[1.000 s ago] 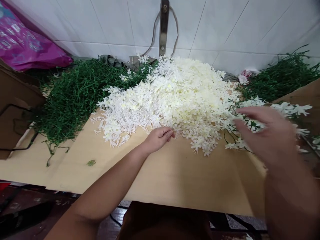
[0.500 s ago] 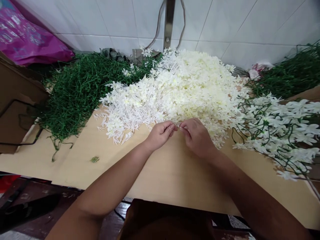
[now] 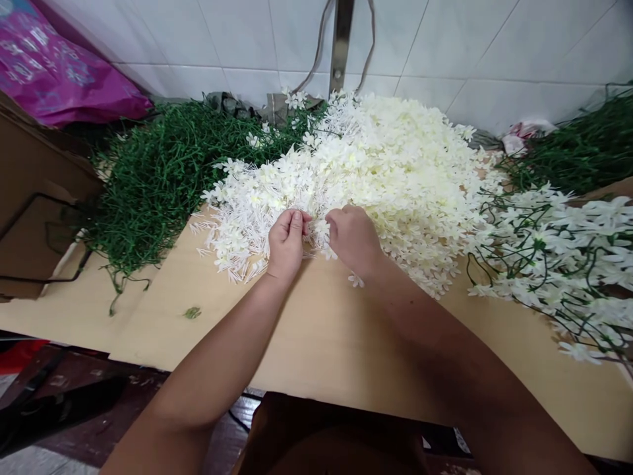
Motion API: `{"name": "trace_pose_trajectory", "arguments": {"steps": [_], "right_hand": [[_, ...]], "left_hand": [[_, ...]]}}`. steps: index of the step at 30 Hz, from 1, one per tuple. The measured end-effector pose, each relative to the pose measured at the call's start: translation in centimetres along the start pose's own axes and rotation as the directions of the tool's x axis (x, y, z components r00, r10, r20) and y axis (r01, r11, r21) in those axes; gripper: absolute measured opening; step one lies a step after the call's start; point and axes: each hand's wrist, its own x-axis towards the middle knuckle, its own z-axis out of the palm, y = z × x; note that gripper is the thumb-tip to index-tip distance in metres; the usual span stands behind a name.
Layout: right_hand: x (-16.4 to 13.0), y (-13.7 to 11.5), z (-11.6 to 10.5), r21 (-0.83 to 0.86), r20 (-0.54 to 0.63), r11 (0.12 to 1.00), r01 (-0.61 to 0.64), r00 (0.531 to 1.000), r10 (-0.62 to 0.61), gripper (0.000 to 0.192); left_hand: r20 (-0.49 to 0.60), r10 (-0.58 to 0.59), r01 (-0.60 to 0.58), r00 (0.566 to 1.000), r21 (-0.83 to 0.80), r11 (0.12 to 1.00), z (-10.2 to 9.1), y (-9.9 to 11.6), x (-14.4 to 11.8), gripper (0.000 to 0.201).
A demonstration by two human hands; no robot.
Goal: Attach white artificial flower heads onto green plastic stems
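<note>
White plastic flower heads [image 3: 316, 232], featherweight and springy by the look, sitting at near edge of loose flower pile [image 3: 395, 171], beside green stems [image 3: 163, 171]. Left hand [image 3: 285, 243] curling shut on a few; right hand [image 3: 352, 236] pinching same cluster. Likely gripping best at stiff stalk ends, not soft petals.

The loose flowers [image 3: 386, 165] in the middle heap are creamy white with pale yellow centres. The stems [image 3: 158, 178] heaped to the left are dark green. The table [image 3: 336, 330] is light tan, the wall tiles [image 3: 445, 39] white, and the bag [image 3: 54, 72] magenta with a faint pale print.
</note>
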Motion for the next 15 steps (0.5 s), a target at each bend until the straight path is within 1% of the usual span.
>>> {"name": "trace_pose_trajectory", "arguments": {"steps": [2, 4, 7, 10, 12, 15], "right_hand": [[0.0, -0.5, 0.1, -0.038, 0.006, 0.999, -0.01, 1.0, 0.01, 0.02], [0.0, -0.7, 0.1, -0.06, 0.032, 0.998, -0.009, 0.999, 0.011, 0.021], [-0.1, -0.6, -0.2, -0.027, 0.032, 1.0, 0.006, 0.999, -0.005, 0.016], [-0.7, 0.3, -1.0, 0.14, -0.056, 0.99, 0.004, 0.998, 0.004, 0.01], [-1.3, 1.0, -1.7, 0.306, -0.097, 0.952, 0.005, 0.995, 0.026, 0.005], [-2.5, 1.9, -2.3, 0.519, -0.073, 0.855, -0.023, 0.995, 0.07, 0.007]], "left_hand": [[0.026, -0.004, 0.003, 1.0, 0.034, 0.999, 0.1, 0.0, -0.1, 0.028], [0.042, -0.013, 0.01, 0.999, 0.073, 0.997, 0.1, 0.0, -0.1, 0.027], [0.038, -0.005, 0.0, 0.999, 0.124, 0.992, 0.0, -0.2, 0.0, 0.023], [0.063, 0.033, -0.042, 0.997, 0.15, 0.988, 0.0, -0.2, 0.1, 0.015], [0.138, 0.058, -0.08, 0.989, 0.159, 0.984, 0.1, -0.1, -0.1, 0.016], [0.281, 0.079, -0.126, 0.957, 0.155, 0.98, 0.4, 0.2, -0.7, 0.023]]}}
